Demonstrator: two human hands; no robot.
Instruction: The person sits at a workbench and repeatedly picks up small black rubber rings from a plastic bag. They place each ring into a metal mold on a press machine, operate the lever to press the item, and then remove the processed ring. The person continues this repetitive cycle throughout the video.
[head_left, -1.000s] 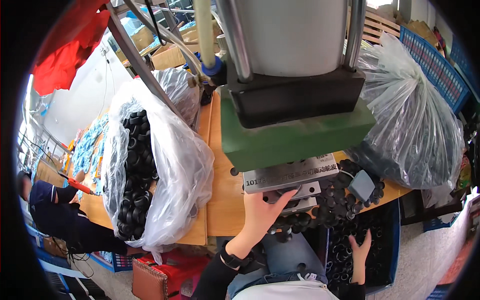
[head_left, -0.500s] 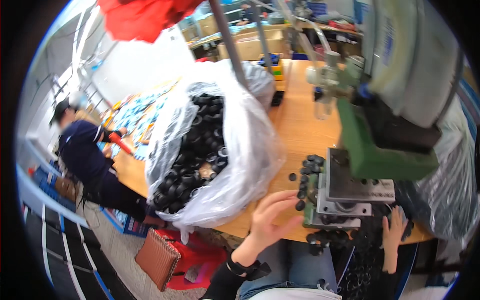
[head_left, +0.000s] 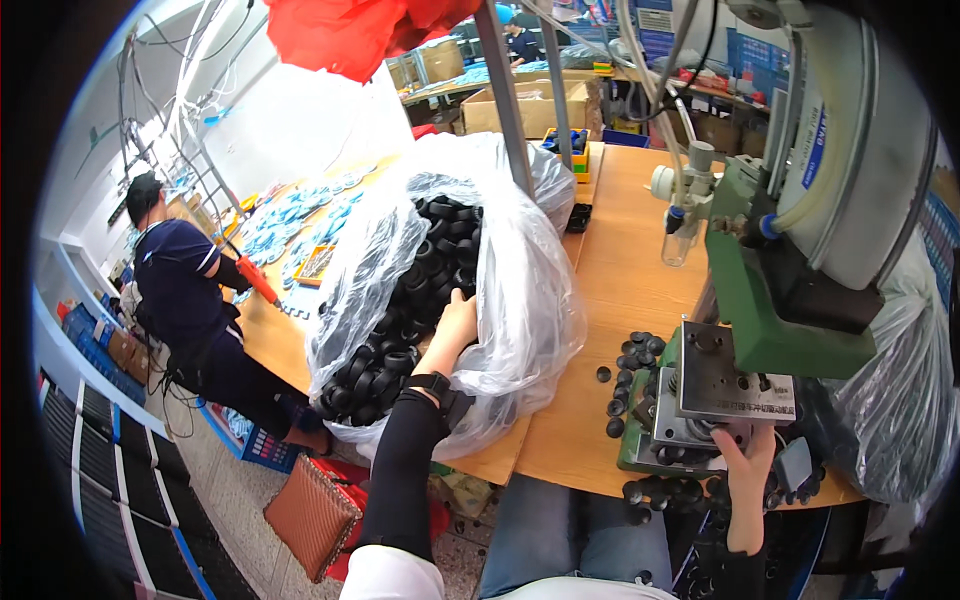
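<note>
My left hand (head_left: 455,325) reaches into a large clear plastic bag (head_left: 520,300) full of black round rubber parts (head_left: 410,300) on the wooden table (head_left: 620,270). Its fingers are buried among the parts, so the grip is hidden. My right hand (head_left: 748,462) is low at the table's front edge, fingers up against the underside of the green press machine (head_left: 770,300), below its grey metal plate (head_left: 725,385). Whether it holds a part cannot be made out. Loose black parts (head_left: 630,355) lie on the table beside the machine.
A second clear bag of dark parts (head_left: 890,420) sits right of the machine. A person in dark blue (head_left: 185,290) works at the table's left side. A brown bag (head_left: 315,515) stands on the floor; stacked dark trays (head_left: 90,470) lie at lower left. Cardboard boxes (head_left: 520,105) stand behind.
My left hand has moved from the machine's front edge leftward and up into the bag of black parts. The view has swung left. My right hand has stayed by the machine's underside.
</note>
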